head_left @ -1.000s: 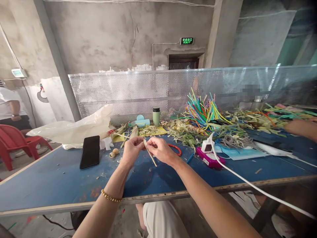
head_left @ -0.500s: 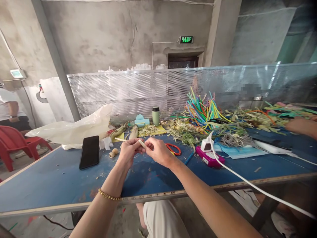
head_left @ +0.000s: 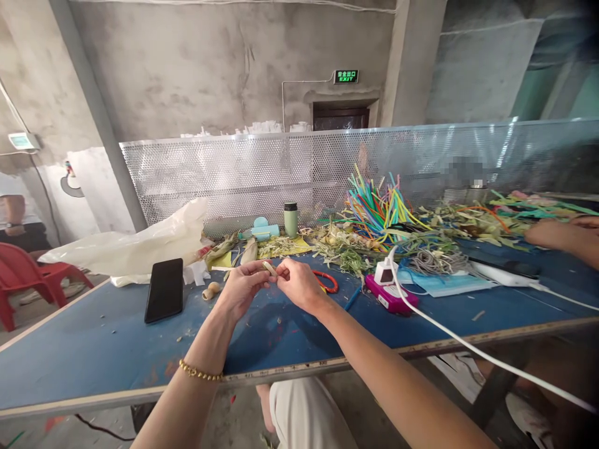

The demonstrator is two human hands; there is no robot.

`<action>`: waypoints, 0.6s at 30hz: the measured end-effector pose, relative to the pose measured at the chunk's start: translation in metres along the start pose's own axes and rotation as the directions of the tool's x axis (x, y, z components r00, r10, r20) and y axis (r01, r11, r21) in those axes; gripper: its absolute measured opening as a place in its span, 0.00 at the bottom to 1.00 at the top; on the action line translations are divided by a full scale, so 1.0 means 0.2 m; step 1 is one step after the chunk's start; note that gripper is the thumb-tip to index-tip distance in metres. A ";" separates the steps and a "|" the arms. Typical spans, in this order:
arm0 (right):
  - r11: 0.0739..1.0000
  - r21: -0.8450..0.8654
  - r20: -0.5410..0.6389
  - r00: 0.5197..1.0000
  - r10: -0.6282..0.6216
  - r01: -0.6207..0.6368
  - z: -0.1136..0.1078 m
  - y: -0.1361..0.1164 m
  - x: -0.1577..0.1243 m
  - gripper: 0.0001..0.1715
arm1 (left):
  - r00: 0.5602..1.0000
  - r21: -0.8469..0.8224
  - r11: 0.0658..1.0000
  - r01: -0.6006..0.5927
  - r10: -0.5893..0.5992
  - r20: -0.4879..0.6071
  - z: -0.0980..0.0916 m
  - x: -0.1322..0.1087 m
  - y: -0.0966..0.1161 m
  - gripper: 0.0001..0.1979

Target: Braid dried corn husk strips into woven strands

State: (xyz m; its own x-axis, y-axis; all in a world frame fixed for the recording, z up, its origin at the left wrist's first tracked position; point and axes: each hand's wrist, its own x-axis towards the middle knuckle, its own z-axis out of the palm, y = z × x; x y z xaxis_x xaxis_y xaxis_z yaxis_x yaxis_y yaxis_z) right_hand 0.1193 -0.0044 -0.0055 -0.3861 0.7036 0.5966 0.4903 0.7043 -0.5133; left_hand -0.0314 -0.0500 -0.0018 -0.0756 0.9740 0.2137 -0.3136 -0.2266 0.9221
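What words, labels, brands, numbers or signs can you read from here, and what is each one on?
"安全出口": top line of the green lit sign on the wall.
"EXIT": bottom line of the same sign.
Too small to read: the dark marks along the table's front edge.
Too small to read: the pale label on the purple power strip.
Too blurred to read: the screen of the wall box at far left.

bare, blotchy grey cement wall (head_left: 173,68) at the back, with a lit green exit sign (head_left: 346,77) above a dark doorway (head_left: 341,117). a perforated metal screen (head_left: 224,178) runs along the far side of the blue-topped worktable (head_left: 103,355). red plastic chair (head_left: 28,274) at left; littered grey concrete floor (head_left: 243,421) below.
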 end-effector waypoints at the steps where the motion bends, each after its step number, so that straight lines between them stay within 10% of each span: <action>1: 1.000 0.006 -0.006 1.000 0.000 0.000 0.00 0.00 0.00 0.03 | 1.000 0.013 1.000 -0.014 0.014 0.008 0.00 0.00 0.00 0.20; 12: 0.968 0.245 -0.109 0.994 -0.026 0.052 -0.09 0.02 0.03 0.17 | 0.994 0.087 0.992 -0.090 0.084 0.068 -0.01 -0.02 0.03 0.20; 18: 0.978 0.204 0.045 0.998 -0.049 0.039 -0.12 0.05 0.04 0.26 | 0.984 0.080 0.990 -0.114 0.102 0.144 -0.02 -0.03 0.04 0.18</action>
State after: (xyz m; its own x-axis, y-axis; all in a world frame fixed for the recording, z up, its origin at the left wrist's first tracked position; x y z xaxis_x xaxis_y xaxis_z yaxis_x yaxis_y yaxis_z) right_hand 0.1393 0.0060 0.0091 -0.4442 0.6717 0.5929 0.3055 0.7356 -0.6046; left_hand -0.0381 -0.0575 0.0029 0.0295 0.9361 0.3505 -0.2266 -0.3352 0.9145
